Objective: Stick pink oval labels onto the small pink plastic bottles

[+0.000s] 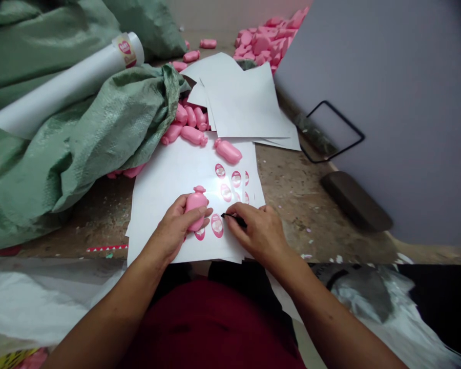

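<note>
Counter carries white sheet; over it left hand, at nine o'clock of right hand, grasps pink bottle, and the right pinches a dark tool, tip at one o'clock of an oval sticker, contact hard to tell. Best hold the bottle steady, slide the tip low under the sticker's rim, don't crease it.

On the label of the roll, a pink heart is printed; in it, a word resembling "BABY" can be made out, while the script below is too blurred to be read. Pink-and-white oval stickers are borne by the sheet; their fine print cannot be read. White triangles are shown on the red strip.
</note>
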Tool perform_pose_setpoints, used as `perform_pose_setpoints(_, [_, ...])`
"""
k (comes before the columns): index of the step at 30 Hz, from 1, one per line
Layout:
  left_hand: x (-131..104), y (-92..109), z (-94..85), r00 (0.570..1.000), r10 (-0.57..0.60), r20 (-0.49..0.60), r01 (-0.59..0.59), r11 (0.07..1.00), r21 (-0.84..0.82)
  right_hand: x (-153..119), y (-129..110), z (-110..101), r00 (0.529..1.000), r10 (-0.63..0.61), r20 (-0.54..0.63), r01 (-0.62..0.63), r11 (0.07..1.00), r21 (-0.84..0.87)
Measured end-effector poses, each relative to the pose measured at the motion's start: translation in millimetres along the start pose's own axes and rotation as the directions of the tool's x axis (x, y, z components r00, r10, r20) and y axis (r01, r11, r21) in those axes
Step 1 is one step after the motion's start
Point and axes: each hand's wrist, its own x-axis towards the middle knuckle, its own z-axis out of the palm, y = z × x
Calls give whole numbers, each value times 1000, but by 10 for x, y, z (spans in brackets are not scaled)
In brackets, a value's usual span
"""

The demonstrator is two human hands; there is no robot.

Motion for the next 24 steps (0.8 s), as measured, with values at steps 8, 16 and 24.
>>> perform_pose_setpoints(8, [-11, 17, 36, 1000, -15, -27, 14, 1000, -11, 50, -13, -8, 997, -33, 68, 37, 998, -56])
perform_pose_setpoints(16, [-9, 1, 14, 999, -27, -28, 24, 997, -77, 83, -70, -32, 993, -51, 105, 73, 974, -215])
perform_pose_setpoints(24, [12, -42, 0, 999, 36, -21, -38, 998, -55, 77, -42, -81, 966, 222, 133, -259, 837, 482])
